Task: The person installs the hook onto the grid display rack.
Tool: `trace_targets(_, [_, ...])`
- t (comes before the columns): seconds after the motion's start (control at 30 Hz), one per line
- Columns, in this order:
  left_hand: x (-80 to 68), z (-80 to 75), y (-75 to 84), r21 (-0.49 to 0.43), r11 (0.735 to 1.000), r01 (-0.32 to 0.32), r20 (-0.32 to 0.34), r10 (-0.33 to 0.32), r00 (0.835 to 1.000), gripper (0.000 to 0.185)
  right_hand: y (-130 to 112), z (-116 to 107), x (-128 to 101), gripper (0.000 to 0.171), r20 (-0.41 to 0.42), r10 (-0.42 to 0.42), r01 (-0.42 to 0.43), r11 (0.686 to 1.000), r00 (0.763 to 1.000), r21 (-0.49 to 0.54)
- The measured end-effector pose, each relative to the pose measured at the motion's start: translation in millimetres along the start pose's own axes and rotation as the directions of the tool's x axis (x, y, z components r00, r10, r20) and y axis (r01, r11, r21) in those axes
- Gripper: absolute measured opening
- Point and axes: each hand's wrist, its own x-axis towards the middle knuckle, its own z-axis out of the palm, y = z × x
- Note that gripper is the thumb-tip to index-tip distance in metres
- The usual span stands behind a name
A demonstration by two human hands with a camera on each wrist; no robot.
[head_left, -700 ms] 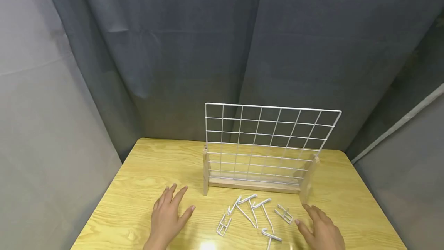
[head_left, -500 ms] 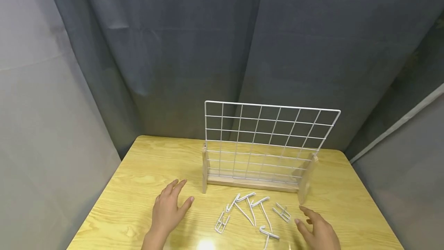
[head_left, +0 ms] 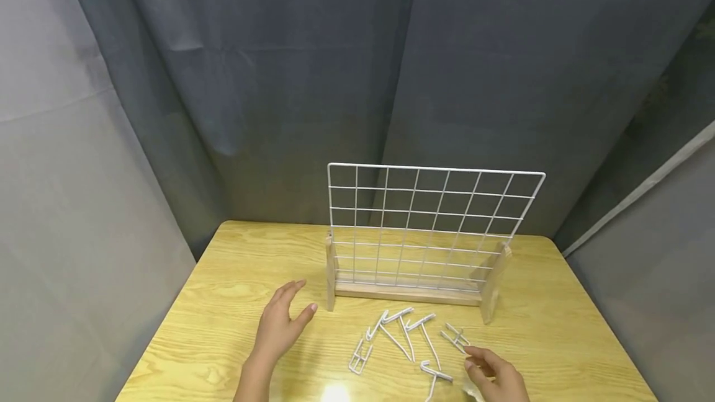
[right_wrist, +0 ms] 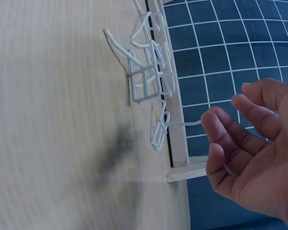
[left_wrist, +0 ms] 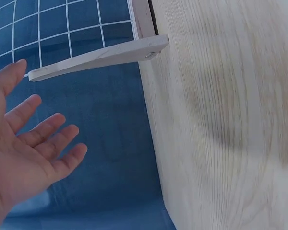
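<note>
My left hand (head_left: pixel 280 326) is held over the table left of the wire rack, fingers spread and nothing in its grasp. In the left wrist view, that hand (left_wrist: pixel 31 143) shows its palm, apart from the rack's wooden foot (left_wrist: pixel 98 58). My right hand (head_left: pixel 497 378) is at the front right, fingers loosely bent, fingertips right at a small double-pronged white wire hook (head_left: pixel 454 339). From the right wrist, a thin prong overlaps the fingertips of this hand (right_wrist: pixel 254 148). Left of it lie several white T-shaped wire hooks (head_left: pixel 421 322) and another double-pronged hook (head_left: pixel 360 357).
A white wire grid (head_left: pixel 436 169) stands upright in a wooden base (head_left: pixel 408 293) behind the hooks. The yellow wood-grain table (head_left: pixel 268 253) ends at a dark grey curtain (head_left: pixel 279 110). Pale grey fabric panels (head_left: pixel 72 203) flank both sides.
My right hand has moved left to the double-pronged hook, its fingers bending closer together. The left hand has risen a little and turned more sideways. The hooks and rack have stayed in place.
</note>
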Motion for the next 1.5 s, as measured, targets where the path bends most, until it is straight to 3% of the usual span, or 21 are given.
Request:
trace_targets(0.17, [4.5,12.9,-0.7,-0.101,0.995,0.014,0.01,-0.014,1.0,0.053,6.9,8.1,-7.5,0.038,0.074,0.089,-0.102,0.975,0.993,0.195])
trace_targets(0.33, [11.7,25.1,1.5,-0.177,0.984,0.009,0.007,-0.008,1.0,0.051,12.4,7.1,-6.5,0.052,0.202,0.055,-0.121,0.935,0.978,0.334])
trace_targets(0.43, [16.1,29.3,3.8,-0.211,0.977,0.027,0.004,-0.027,1.0,0.05,19.7,4.8,-4.2,0.061,0.31,0.013,-0.146,0.901,0.951,0.409])
trace_targets(0.6, [23.0,32.5,6.2,-0.266,0.962,0.066,-0.005,-0.07,0.998,0.05,38.0,9.1,-2.9,0.067,0.452,-0.004,-0.266,0.804,0.892,0.532])
trace_targets(0.8, [36.2,34.3,7.0,-0.297,0.952,0.076,-0.035,-0.091,0.995,0.052,48.2,20.6,-4.0,0.061,0.499,0.001,-0.346,0.721,0.867,0.6])
trace_targets(0.97, [47.6,36.2,7.2,-0.319,0.945,0.07,-0.054,-0.092,0.994,0.056,46.1,30.2,-5.0,0.066,0.521,-0.03,-0.354,0.7,0.853,0.62])
trace_targets(1.2, [60.3,37.8,6.4,-0.369,0.926,0.083,-0.069,-0.117,0.991,0.058,42.1,39.6,-3.6,0.07,0.518,-0.007,-0.326,0.77,0.855,0.548])
trace_targets(1.3, [67.2,37.5,6.4,-0.391,0.916,0.095,-0.063,-0.13,0.99,0.06,39.4,41.5,-1.8,0.069,0.512,-0.019,-0.309,0.778,0.859,0.547])
trace_targets(1.5, [75.2,42.2,4.8,-0.429,0.897,0.104,-0.04,-0.134,0.99,0.058,33.4,42.7,-1.2,0.058,0.445,-0.049,-0.181,0.869,0.894,0.46])
